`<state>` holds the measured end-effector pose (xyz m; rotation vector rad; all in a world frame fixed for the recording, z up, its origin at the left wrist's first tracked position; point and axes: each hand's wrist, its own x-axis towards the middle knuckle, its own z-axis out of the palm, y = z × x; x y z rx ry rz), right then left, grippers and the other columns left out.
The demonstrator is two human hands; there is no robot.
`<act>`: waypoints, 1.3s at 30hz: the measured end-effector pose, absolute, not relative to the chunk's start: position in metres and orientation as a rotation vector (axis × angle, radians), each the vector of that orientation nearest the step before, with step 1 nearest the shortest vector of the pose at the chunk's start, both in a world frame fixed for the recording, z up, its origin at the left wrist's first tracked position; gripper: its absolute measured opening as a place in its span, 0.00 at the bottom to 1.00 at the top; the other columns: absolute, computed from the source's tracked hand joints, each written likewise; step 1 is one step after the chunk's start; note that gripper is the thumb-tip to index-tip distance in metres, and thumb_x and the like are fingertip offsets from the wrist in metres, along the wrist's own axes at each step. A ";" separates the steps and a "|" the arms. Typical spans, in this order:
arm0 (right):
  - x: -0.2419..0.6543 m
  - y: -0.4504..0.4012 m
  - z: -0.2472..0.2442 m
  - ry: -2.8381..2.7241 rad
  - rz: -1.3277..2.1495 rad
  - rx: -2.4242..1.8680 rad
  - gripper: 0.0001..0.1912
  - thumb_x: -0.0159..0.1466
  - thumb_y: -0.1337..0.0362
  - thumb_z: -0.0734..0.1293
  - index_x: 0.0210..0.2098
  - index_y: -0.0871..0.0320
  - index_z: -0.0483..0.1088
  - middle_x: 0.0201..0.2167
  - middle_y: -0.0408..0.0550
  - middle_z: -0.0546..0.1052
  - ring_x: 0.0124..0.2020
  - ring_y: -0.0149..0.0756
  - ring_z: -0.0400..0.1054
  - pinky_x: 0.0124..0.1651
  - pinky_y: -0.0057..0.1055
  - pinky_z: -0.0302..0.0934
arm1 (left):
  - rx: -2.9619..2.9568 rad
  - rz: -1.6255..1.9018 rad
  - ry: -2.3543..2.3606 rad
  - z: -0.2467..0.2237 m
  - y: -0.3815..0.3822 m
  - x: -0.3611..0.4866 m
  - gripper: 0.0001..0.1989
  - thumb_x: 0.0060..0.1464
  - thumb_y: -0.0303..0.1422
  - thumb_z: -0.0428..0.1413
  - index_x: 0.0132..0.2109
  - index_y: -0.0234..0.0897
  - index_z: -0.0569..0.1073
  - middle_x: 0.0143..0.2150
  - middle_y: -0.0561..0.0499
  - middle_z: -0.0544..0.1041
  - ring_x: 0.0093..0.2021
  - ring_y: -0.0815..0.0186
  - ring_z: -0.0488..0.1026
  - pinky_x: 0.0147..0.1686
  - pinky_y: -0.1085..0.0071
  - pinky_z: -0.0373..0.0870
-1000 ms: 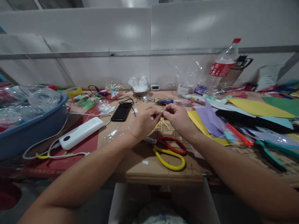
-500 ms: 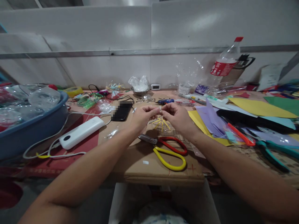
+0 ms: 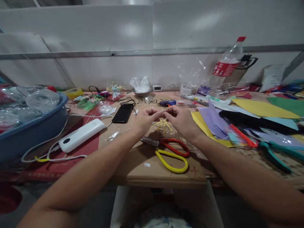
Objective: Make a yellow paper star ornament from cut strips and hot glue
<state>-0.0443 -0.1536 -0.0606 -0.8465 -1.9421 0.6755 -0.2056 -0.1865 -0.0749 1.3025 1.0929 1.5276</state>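
My left hand (image 3: 149, 119) and my right hand (image 3: 178, 120) meet fingertip to fingertip over the cardboard. Both are closed in a pinch around something small and pale, too small to name. Just below the fingers lies a yellow piece with thin spokes fanning out (image 3: 164, 127), its upper part hidden by my hands. Nearer to me rest scissors (image 3: 172, 155) with one red and one yellow handle, blades pointing left. A small white scrap (image 3: 147, 165) lies on the cardboard (image 3: 137, 174) in front of them.
On the left are a blue basin (image 3: 47, 122) of plastic bottles, a white power bank (image 3: 81, 135) and a black phone (image 3: 123, 113). Coloured sheets (image 3: 211, 122) and teal-handled pliers (image 3: 276, 155) lie right. A red-capped bottle (image 3: 226, 66) and a glue gun (image 3: 167, 103) are behind.
The view has shifted very slightly. Both hands stay pinched together in the same place, with the fingertips a little closer over the small piece.
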 end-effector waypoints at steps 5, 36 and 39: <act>-0.045 -0.155 -0.058 -1.931 0.630 -0.881 0.06 0.62 0.63 0.67 0.33 0.59 0.74 0.30 0.47 0.80 0.31 0.35 0.74 0.36 0.32 0.65 | 1.321 1.514 1.095 -0.075 -0.187 -0.205 0.14 0.44 0.42 0.67 0.31 0.34 0.81 0.29 0.49 0.79 0.28 0.71 0.69 0.33 0.72 0.65; -0.043 -0.152 -0.056 -1.995 0.691 -0.884 0.07 0.62 0.62 0.66 0.32 0.59 0.75 0.31 0.47 0.81 0.32 0.35 0.74 0.37 0.31 0.64 | 1.344 1.509 1.151 -0.076 -0.188 -0.203 0.14 0.46 0.42 0.66 0.31 0.33 0.80 0.29 0.49 0.79 0.29 0.70 0.71 0.33 0.73 0.66; -0.044 -0.154 -0.055 -1.994 0.673 -0.907 0.06 0.62 0.64 0.67 0.33 0.59 0.75 0.31 0.47 0.81 0.32 0.35 0.74 0.36 0.30 0.64 | 1.368 1.501 1.171 -0.074 -0.190 -0.203 0.14 0.46 0.42 0.66 0.31 0.33 0.80 0.29 0.49 0.78 0.29 0.70 0.71 0.33 0.73 0.66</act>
